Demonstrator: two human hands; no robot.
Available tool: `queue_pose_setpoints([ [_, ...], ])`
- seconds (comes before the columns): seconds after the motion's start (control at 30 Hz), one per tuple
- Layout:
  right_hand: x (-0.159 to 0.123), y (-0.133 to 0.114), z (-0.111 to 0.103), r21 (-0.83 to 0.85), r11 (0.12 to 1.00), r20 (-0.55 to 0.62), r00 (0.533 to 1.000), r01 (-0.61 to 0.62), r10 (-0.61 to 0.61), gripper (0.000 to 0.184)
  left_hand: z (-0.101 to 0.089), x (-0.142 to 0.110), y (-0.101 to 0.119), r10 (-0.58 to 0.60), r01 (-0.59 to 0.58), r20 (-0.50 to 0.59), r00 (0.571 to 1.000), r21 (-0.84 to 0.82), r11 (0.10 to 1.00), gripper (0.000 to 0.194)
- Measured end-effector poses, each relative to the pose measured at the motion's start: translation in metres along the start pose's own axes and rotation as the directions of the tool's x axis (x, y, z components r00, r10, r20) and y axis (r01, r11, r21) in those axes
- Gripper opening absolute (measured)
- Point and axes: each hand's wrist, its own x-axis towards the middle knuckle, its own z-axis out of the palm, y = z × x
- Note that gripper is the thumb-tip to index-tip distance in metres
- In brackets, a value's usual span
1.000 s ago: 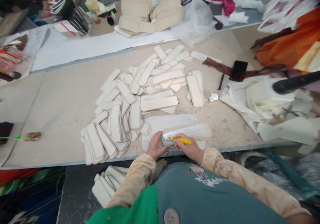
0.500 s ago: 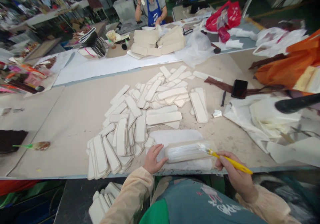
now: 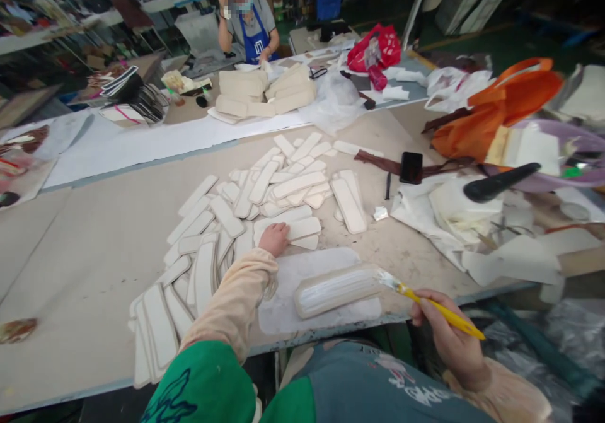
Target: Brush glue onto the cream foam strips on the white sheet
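Note:
In my right hand [image 3: 447,331] is a yellow-handled brush [image 3: 437,309], its bristles loaded with white paste at the right end of a long rounded panel [image 3: 338,290]. White streaks cover the middle of that panel, which lies on pale sheets [image 3: 321,260] near the table edge. My left hand [image 3: 275,239] reaches past it, fingers together and bent over the left end of a plain cream panel [image 3: 302,227]. The undersides of those fingers are hidden. Around this hand lies a spread of similar cream panels [image 3: 227,216].
To the right are a black phone [image 3: 411,168], a white container [image 3: 467,202] with a dark handle [image 3: 501,182], and an orange bag [image 3: 491,114]. A co-worker in a blue apron [image 3: 255,35] sits across the table behind more stacked panels [image 3: 243,86].
My left hand has left the edge of the coated panel and moved forward and up to the cream panel. The brush stays near the coated panel's right end. The view has shifted right.

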Motion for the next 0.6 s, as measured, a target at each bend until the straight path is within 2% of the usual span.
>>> queue_pose_setpoints([
  [0.2, -0.006, 0.001, -0.006, 0.004, 1.0, -0.036, 0.999, -0.014, 0.014, 0.018, -0.001, 0.004, -0.015, 0.094, -0.094, 0.063, 0.994, -0.013, 0.996, 0.03],
  [0.33, -0.003, 0.0, -0.004, -0.008, 0.999, -0.024, 0.999, 0.031, -0.032, 0.018, 0.0, 0.005, -0.021, 0.157, -0.158, 0.065, 0.985, 0.007, 0.987, 0.026],
  [0.47, 0.005, -0.005, 0.001, -0.009, 0.991, -0.048, 0.99, 0.13, -0.13, 0.024, -0.012, 0.005, -0.025, 0.118, -0.115, -0.076, 0.99, 0.043, 0.992, 0.025],
  [0.6, 0.019, -0.016, 0.007, -0.039, 0.98, -0.054, 0.979, 0.194, -0.196, 0.019, -0.049, -0.003, -0.018, 0.011, 0.014, -0.22, 0.975, 0.113, 0.993, 0.027],
])
